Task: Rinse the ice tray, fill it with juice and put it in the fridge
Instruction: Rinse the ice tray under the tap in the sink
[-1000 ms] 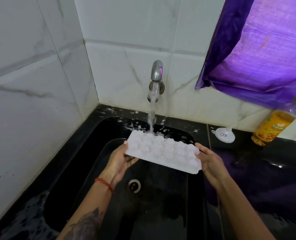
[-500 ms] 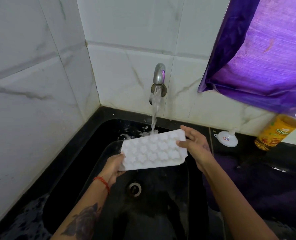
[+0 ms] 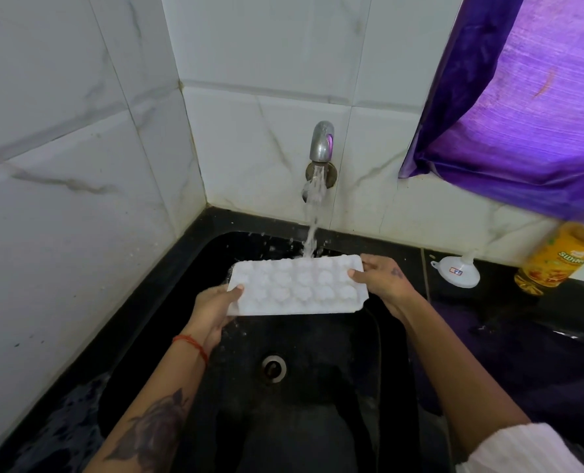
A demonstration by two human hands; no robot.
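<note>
While water runs from the wall tap (image 3: 322, 145), the biggest surfaces are the white marble-veined wall tiles (image 3: 79, 165) on two sides of the corner and the purple curtain (image 3: 529, 107) hanging upper right. Below them: black desk (image 3: 522, 336) with a black sink (image 3: 317, 404) set in it, wet, metal drain (image 3: 274, 368) in the basin floor.

Ice tray (image 3: 297, 285), white, is held over the sink, above the drain, long side running left-right, bumpy underside facing up, roughly level with a slight tilt. Stream lands on its far edge near the right end; droplets scatter on the sink rim behind it.

Left hand (image 3: 215, 308) grips the tray's near-left corner, thumb on top, fingers curled beneath. Red thread band (image 3: 191, 344) on that wrist, tattoo (image 3: 154, 428) on the forearm. Right hand (image 3: 382, 281) clamps the right short end, fingers (image 3: 358, 273) wrapped over the edge. White sleeve (image 3: 522, 448) on the right arm.

On the desk right of the sink: juice bottle (image 3: 556, 261), orange contents, yellow label, against the wall under the curtain, top blurred. White funnel (image 3: 457, 271) lies just left of it, between bottle and sink, mouth down, spout up.
</note>
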